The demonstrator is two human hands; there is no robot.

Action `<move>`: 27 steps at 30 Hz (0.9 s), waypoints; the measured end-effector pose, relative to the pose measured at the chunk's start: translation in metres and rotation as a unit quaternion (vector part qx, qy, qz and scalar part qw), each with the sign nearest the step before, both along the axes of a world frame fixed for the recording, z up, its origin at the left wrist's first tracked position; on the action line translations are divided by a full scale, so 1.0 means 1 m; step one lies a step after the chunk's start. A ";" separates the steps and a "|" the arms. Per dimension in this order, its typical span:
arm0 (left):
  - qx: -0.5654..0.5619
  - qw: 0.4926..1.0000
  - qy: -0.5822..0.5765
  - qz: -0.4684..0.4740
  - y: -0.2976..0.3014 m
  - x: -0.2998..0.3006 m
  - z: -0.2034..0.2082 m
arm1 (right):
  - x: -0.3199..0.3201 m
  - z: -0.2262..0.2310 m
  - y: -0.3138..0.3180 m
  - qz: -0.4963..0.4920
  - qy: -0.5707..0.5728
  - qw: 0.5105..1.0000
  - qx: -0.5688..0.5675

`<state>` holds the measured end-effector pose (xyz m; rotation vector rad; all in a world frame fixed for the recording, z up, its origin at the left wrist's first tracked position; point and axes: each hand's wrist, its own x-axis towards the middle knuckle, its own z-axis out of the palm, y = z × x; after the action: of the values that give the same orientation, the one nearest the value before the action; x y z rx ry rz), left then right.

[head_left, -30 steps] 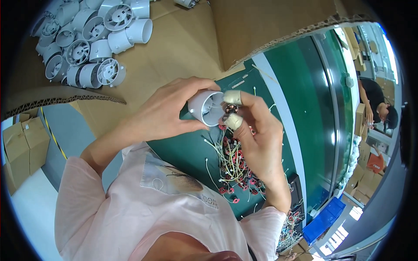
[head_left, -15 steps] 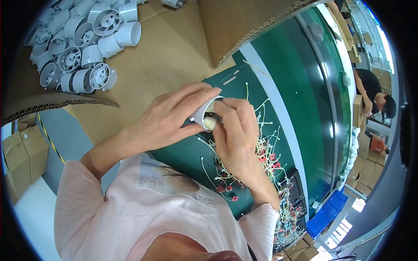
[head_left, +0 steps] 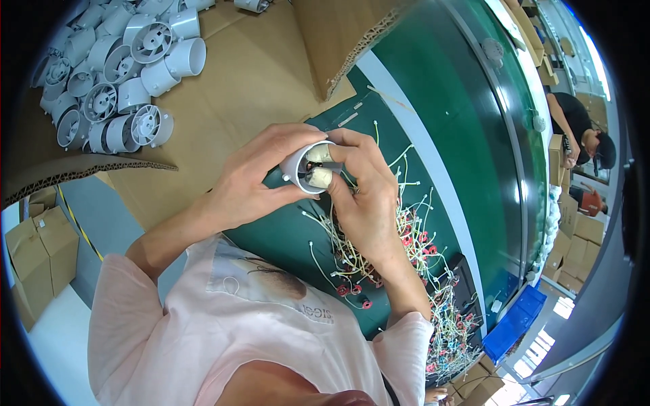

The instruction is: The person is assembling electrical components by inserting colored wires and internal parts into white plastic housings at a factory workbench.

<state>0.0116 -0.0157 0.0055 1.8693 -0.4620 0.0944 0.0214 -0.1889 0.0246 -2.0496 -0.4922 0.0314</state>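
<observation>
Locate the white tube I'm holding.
Near the head view's centre, the white tube is in your left hand, with your right hand partly inside it.

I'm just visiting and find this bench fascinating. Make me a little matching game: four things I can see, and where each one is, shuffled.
Things
1. Left hand
2. Right hand
3. Pile of pale tubes
4. Blue bin

Places
A. With pale-wrapped fingertips inside the open end of the held tube
B. At the lower right of the picture
C. Around the outside of the held tube
D. On brown cardboard, at the upper left

Right pairs: 1-C, 2-A, 3-D, 4-B
</observation>
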 end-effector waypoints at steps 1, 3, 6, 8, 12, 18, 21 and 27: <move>0.000 1.000 0.000 -0.001 -0.001 0.000 0.000 | 0.000 0.001 0.000 -0.001 0.000 1.000 0.000; 0.002 1.000 -0.013 0.000 -0.002 0.001 -0.002 | -0.001 0.005 0.000 -0.016 0.065 0.998 0.018; 0.020 1.000 0.007 -0.011 -0.003 0.004 0.002 | 0.000 0.003 -0.001 -0.022 0.088 0.995 0.031; 0.052 0.997 0.060 -0.025 -0.002 0.007 0.010 | 0.006 -0.003 -0.004 -0.012 0.068 0.997 0.035; 0.422 0.884 -0.084 0.180 0.028 0.029 0.024 | 0.043 -0.012 -0.070 -0.148 0.007 0.989 0.011; 0.654 0.663 -0.093 0.352 0.067 0.065 -0.007 | 0.088 -0.028 -0.167 -0.261 -0.237 0.842 -0.409; 0.680 0.641 -0.062 0.351 0.067 0.064 -0.013 | 0.060 -0.008 -0.122 -0.135 -0.232 0.928 -0.257; 0.556 0.783 -0.128 0.249 0.044 0.050 -0.001 | -0.003 -0.015 -0.019 0.184 -0.078 0.921 -0.334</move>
<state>0.0615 0.0285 0.0047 3.1557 -0.1635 0.5344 0.0183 -0.2083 0.0093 -2.5999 -1.0806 0.2996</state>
